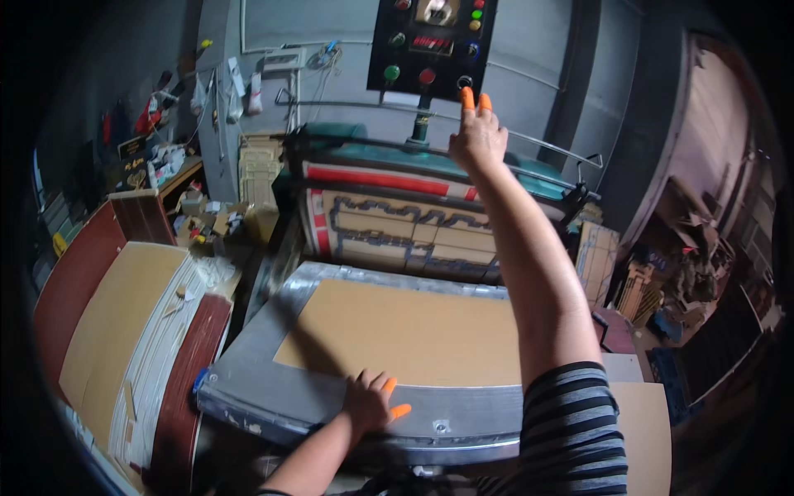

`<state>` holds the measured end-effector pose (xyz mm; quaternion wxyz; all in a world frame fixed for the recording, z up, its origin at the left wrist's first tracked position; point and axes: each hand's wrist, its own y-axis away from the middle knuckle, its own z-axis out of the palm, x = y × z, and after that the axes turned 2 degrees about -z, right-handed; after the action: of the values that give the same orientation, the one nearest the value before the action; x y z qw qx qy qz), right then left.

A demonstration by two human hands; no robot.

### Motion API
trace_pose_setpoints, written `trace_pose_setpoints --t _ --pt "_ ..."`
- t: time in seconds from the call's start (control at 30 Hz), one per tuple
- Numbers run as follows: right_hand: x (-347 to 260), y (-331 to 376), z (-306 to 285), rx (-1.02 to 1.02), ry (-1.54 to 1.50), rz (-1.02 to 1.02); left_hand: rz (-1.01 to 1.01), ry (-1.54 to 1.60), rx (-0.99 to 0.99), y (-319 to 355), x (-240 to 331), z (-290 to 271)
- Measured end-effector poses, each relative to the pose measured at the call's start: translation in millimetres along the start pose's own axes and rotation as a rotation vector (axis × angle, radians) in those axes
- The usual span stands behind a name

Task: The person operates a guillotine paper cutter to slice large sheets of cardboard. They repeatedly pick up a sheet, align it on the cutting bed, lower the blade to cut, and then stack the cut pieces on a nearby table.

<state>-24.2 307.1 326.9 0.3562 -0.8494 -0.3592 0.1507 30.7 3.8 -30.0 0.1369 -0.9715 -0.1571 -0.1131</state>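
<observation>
Sheet [413, 331]: lying flat on the metal bed [475, 407], middle of the frame.
Left hand [370, 403]: reaching at the sheet's near edge, lower middle; fingers are standing apart, touch I cannot tell.
Right hand [481, 136]: pointing two fingers, slightly apart, at a dark button [465, 82] of the panel [447, 66], upper middle.
Edges: sheet is looking light, stiff; its sides are probably giving best hold.

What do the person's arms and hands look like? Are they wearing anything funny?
Yes! The right hand and left hand each have two bright orange finger covers, like little caps. The right arm has a short striped sleeve, dark with grey stripes, and a bare forearm. The left forearm is bare too.
</observation>
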Motion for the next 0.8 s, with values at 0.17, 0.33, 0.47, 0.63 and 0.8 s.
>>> trace_pose_setpoints --t 0.17,0.33,0.47,0.63,0.8 --pt "-3 -20 -13 -0.01 -0.053 0.098 0.04 -0.064 0.131 2 -1 5" --pt "25 -62 20 -0.012 -0.04 0.068 0.074 -0.026 0.258 2 -2 2" --pt "106 -103 52 0.153 0.024 -0.259 0.018 0.067 0.235 -1 7 19" --pt "111 -86 -3 0.196 -0.296 -0.456 -0.133 0.08 -0.245 -7 21 -9" --pt "77 54 -63 0.285 -0.289 -0.669 -0.23 0.082 -0.458 -48 17 -34"
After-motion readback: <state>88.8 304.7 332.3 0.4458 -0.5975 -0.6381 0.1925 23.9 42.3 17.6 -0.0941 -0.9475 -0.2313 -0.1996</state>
